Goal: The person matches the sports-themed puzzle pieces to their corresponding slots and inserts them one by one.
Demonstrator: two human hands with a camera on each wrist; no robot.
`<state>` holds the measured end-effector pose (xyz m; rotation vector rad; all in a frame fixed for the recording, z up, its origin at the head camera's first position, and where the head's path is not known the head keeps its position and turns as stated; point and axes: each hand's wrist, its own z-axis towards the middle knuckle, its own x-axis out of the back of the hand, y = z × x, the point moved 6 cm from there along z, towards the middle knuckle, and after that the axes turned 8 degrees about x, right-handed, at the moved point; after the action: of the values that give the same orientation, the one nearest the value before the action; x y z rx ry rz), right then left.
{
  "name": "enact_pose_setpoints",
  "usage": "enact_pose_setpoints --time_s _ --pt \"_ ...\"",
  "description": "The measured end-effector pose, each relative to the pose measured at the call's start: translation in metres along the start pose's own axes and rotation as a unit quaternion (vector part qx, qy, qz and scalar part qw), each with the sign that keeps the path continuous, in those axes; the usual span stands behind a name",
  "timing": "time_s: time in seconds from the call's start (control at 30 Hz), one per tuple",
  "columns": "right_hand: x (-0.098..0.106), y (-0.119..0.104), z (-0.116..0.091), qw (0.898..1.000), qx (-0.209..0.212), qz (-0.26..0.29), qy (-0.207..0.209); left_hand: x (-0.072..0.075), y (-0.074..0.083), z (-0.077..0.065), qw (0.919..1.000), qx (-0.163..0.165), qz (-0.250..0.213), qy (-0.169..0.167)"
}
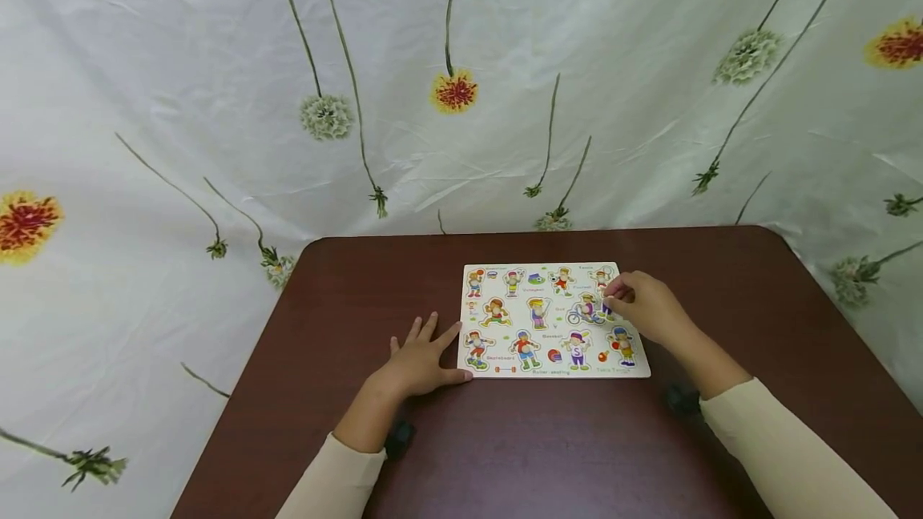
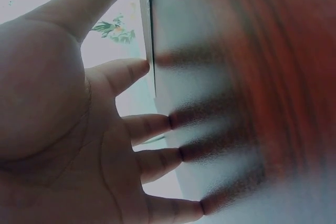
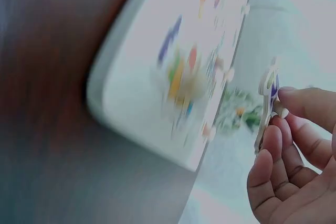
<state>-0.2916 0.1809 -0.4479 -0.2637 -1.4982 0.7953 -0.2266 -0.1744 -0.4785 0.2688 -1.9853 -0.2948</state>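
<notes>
A white puzzle board (image 1: 515, 311) printed with colourful sports figures lies flat on the table. In my right hand (image 1: 642, 304) a small wooden puzzle piece (image 3: 266, 106) is pinched between thumb and fingers, above the board's right side in the head view. The right wrist view shows this piece on edge, with a purple patch and a pale knob at the fingertips. My left hand (image 1: 417, 363) rests with spread fingers at the board's left edge. There its thumb touches the lower left corner, and in the left wrist view the fingertips meet the glossy tabletop.
The dark brown table (image 1: 534, 455) has rounded far corners. Behind it hangs a pale cloth (image 1: 634, 102) printed with flowers and stems. Several figure pieces sit in the board, some with knobs standing up in the right wrist view.
</notes>
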Motion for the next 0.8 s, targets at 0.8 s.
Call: enact_pose_setpoints --time_s 0.8 --pt "-0.061 -0.035 -0.019 0.994 0.050 0.057 -0.076 -0.003 -0.002 0.003 1.0000 0.001 0.004 0.004"
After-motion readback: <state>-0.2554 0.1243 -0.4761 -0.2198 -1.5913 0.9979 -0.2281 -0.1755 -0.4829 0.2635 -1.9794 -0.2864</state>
